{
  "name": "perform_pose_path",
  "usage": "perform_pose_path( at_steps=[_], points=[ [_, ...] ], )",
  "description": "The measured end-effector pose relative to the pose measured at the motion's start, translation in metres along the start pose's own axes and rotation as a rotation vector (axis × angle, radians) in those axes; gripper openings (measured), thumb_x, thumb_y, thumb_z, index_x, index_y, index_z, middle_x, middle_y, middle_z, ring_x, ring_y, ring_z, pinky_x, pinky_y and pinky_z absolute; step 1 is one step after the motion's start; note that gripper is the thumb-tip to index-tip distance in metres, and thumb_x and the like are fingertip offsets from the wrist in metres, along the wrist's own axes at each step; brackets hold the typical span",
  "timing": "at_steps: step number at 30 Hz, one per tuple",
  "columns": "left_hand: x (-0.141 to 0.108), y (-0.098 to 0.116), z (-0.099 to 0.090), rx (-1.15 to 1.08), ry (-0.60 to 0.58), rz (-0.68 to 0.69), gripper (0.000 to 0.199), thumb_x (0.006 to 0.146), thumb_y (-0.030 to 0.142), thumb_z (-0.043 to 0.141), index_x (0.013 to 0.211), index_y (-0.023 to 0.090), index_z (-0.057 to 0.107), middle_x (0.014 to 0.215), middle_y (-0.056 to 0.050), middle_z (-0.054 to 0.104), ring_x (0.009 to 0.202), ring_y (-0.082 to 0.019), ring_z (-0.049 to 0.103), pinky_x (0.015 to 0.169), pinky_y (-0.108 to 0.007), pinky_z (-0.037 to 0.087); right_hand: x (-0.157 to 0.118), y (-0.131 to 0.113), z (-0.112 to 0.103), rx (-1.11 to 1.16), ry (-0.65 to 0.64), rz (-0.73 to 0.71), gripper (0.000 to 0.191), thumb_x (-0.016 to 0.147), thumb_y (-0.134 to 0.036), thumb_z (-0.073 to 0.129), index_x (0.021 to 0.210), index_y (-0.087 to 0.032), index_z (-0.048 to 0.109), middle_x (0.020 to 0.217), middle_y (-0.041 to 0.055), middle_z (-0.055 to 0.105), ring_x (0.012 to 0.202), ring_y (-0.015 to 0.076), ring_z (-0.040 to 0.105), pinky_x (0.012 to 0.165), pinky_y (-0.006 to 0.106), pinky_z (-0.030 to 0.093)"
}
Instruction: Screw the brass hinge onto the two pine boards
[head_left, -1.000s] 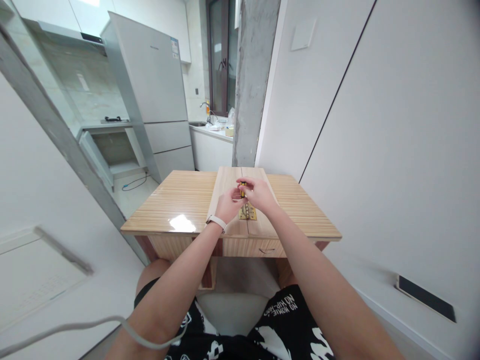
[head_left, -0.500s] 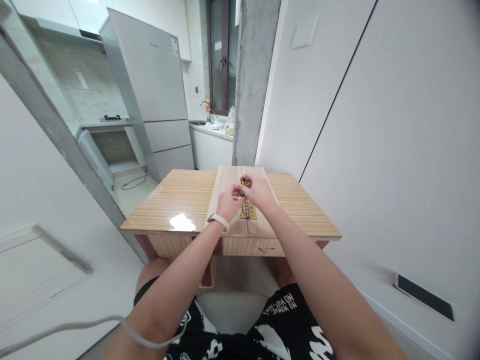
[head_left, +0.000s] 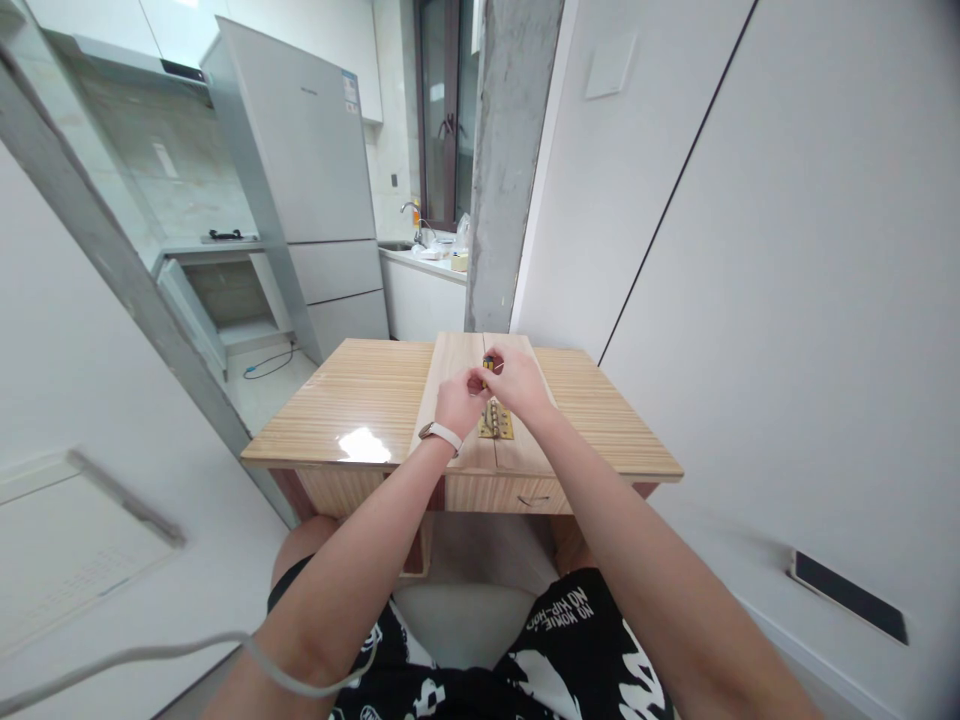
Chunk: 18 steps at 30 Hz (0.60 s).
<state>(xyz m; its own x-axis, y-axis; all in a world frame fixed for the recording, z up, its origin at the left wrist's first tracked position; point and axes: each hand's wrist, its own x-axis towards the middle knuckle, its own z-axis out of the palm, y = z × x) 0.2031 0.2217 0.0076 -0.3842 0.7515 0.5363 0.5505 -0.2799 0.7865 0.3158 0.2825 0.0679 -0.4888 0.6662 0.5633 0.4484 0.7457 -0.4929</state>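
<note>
My right hand point(head_left: 519, 380) is closed around a small screwdriver point(head_left: 488, 364) with a yellow and black handle, held upright above the boards. Close against it, my left hand point(head_left: 460, 400) has its fingers pinched together at the screwdriver's lower part; what they grip is hidden. Just below the hands lies a brass hinge point(head_left: 496, 421) across the seam between two pale wooden boards point(head_left: 454, 352). The screwdriver's tip is out of sight behind my fingers.
The boards rest on a wood-grain table point(head_left: 360, 400) with a drawer point(head_left: 510, 493) at its front. A white wall point(head_left: 720, 300) stands close on the right, and a phone-like black slab point(head_left: 849, 595) is low beside it. A grey cable point(head_left: 150, 652) crosses by my left arm.
The screwdriver handle has turned slightly and less of it shows between my fingers. My left wrist has shifted a little to the right; the hinge and boards stay put.
</note>
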Motion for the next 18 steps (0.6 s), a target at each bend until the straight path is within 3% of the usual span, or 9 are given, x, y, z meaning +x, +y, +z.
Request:
perform_pose_path(
  at_steps=[4, 9, 13, 18],
  points=[
    [-0.001, -0.005, 0.001, -0.056, -0.033, 0.045, 0.017, 0.087, 0.024, 0.072, 0.103, 0.019, 0.074, 0.094, -0.006, 0.078, 0.084, -0.019, 0.073, 0.081, -0.032, 0.058, 0.004, 0.012, -0.006, 0.278, -0.129, -0.013, 0.018, 0.085, -0.028, 0.069, 0.101, -0.021, 0.071, 0.098, 0.0062, 0.074, 0.086, 0.02, 0.067, 0.081, 0.035, 0.052],
    [-0.001, -0.017, 0.003, -0.145, -0.072, 0.016, 0.013, 0.088, 0.024, 0.072, 0.1, 0.018, 0.073, 0.099, -0.008, 0.079, 0.093, -0.021, 0.075, 0.087, -0.034, 0.058, 0.006, 0.02, -0.01, 0.627, -0.302, -0.042, 0.023, 0.09, -0.025, 0.06, 0.109, -0.019, 0.072, 0.11, 0.0082, 0.074, 0.102, 0.02, 0.068, 0.093, 0.036, 0.053],
    [0.0, -0.024, 0.003, -0.252, -0.137, 0.028, 0.02, 0.092, 0.026, 0.069, 0.109, 0.018, 0.072, 0.108, -0.009, 0.078, 0.102, -0.023, 0.074, 0.091, -0.034, 0.057, 0.005, 0.022, -0.007, 0.711, -0.32, -0.018, 0.026, 0.09, -0.024, 0.06, 0.113, -0.02, 0.072, 0.112, 0.0079, 0.074, 0.106, 0.0201, 0.068, 0.097, 0.037, 0.053],
    [0.003, -0.026, -0.002, -0.232, -0.2, 0.031, 0.022, 0.093, 0.03, 0.068, 0.11, 0.017, 0.073, 0.104, -0.009, 0.079, 0.1, -0.024, 0.074, 0.09, -0.034, 0.057, 0.006, 0.027, 0.0, 0.754, -0.308, 0.024, 0.025, 0.086, -0.023, 0.063, 0.11, -0.02, 0.071, 0.107, 0.0073, 0.077, 0.1, 0.0208, 0.072, 0.089, 0.036, 0.057]
  ],
)
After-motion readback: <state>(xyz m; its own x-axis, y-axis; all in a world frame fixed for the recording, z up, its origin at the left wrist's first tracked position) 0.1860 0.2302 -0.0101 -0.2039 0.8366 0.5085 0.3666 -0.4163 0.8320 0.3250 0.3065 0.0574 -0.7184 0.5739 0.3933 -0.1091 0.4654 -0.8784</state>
